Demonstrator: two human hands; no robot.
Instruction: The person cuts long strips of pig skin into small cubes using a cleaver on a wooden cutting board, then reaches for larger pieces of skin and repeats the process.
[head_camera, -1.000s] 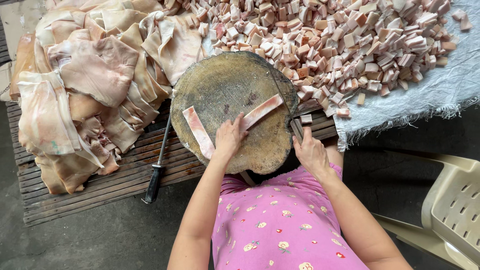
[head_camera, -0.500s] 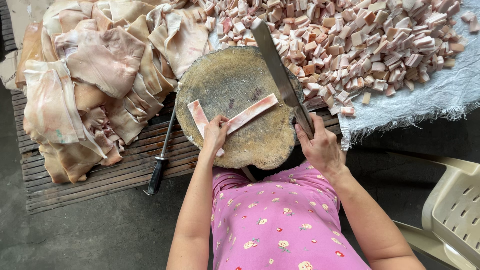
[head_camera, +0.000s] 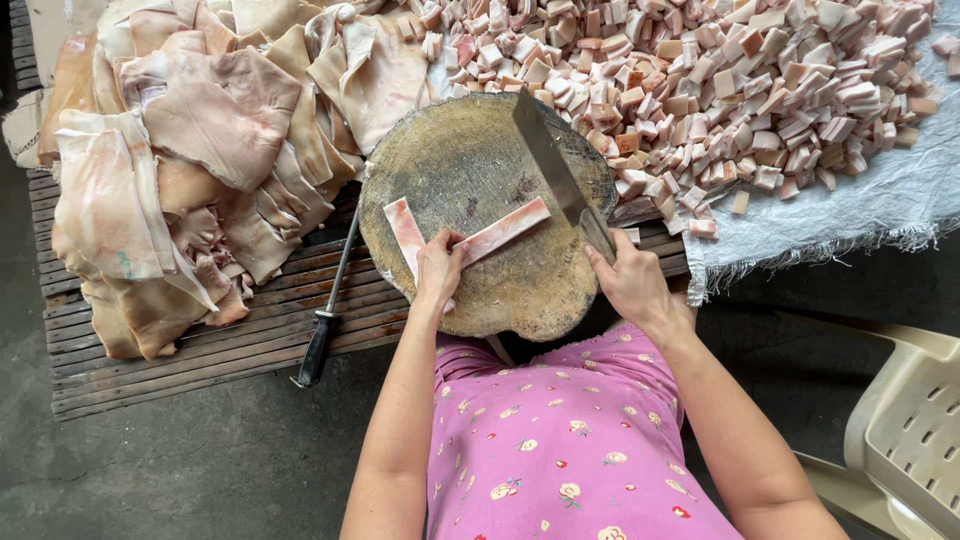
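Since half a second earlier, the cleaver (head_camera: 551, 165) had stayed raised over the round chopping block (head_camera: 470, 150), gripped by its handle in the closed right hand (head_camera: 628, 283), while the left hand (head_camera: 439, 268) pressed its curled fingers on the near ends of two pork-skin strips (head_camera: 500, 230) lying in a V on the block. Cutting cleanly would have called for fingertips tucked back from the blade's line. Diced pieces (head_camera: 720, 70) were heaped beyond the right hand, whole skins (head_camera: 200, 130) beyond the left.
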